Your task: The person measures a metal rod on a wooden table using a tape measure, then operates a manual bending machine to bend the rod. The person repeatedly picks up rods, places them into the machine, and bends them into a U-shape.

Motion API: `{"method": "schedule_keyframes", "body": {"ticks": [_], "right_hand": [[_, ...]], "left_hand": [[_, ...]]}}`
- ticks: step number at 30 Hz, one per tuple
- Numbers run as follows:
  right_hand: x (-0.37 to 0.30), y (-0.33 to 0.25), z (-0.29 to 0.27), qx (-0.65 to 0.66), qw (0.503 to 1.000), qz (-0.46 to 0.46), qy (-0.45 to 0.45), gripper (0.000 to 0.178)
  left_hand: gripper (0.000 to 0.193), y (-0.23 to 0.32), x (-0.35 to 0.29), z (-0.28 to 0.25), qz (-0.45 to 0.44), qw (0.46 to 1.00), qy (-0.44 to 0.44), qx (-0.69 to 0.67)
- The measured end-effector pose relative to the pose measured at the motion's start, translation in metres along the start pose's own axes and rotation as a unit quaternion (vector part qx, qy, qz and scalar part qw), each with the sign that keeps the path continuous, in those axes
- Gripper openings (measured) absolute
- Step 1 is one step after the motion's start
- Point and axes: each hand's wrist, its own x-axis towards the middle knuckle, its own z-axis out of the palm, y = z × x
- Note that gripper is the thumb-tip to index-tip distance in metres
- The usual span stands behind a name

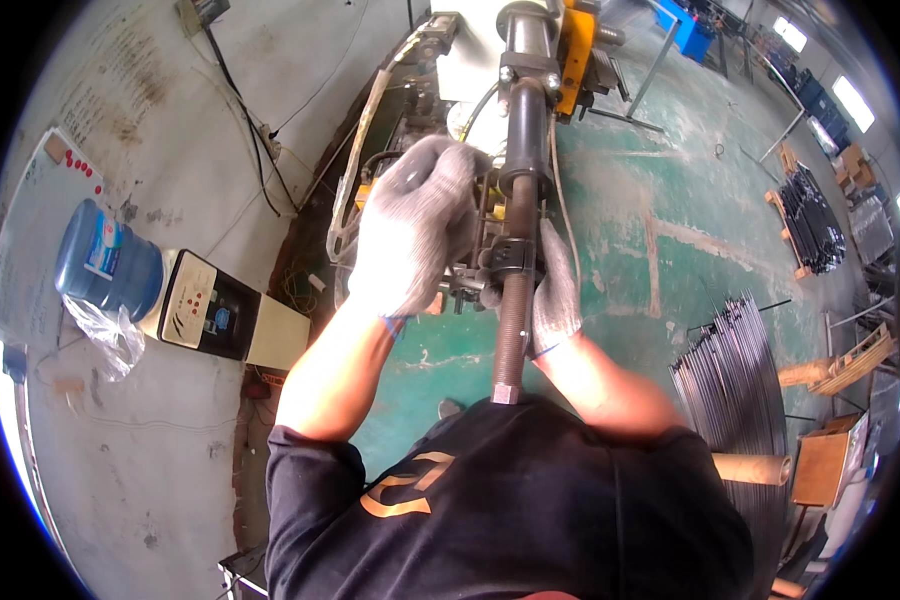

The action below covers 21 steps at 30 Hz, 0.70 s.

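Observation:
A long threaded rod (511, 325) with a hex end points toward me, running out of a black cylinder (528, 130) on a machine. A black collar (513, 257) sits around the rod. My left hand (420, 220), in a grey-white knitted glove, is raised just left of the cylinder with its fingers curled closed; whatever they pinch is hidden. My right hand (560, 290), gloved too, lies along the rod's right side by the collar. Its thumb points forward, and grey fingertips seem to show on the rod's left, as if wrapped underneath.
Machine parts and hoses (370, 130) lie beyond my left hand. A water dispenser (205, 305) with a blue bottle (110, 255) stands by the left wall. Bundled metal rods (735, 390) are at the right, with a cardboard tube (755, 469) nearby. Green floor (620, 240) stretches rightward.

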Motion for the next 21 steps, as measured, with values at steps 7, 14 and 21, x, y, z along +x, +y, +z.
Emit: {"method": "schedule_keyframes", "body": {"ticks": [7,14,21], "right_hand": [[0.005,0.001,-0.010,0.037,0.997,0.057,-0.031,0.058],[0.004,0.003,-0.006,0.032,0.998,0.053,-0.022,0.058],[0.005,0.004,-0.007,0.026,0.999,0.041,-0.011,0.058]], "left_hand": [[0.023,-0.012,0.054,0.003,-0.067,0.995,0.045,-0.063],[0.017,-0.021,0.067,0.006,-0.119,0.990,0.040,-0.068],[0.015,-0.022,0.073,0.010,-0.156,0.986,0.032,-0.051]]}}
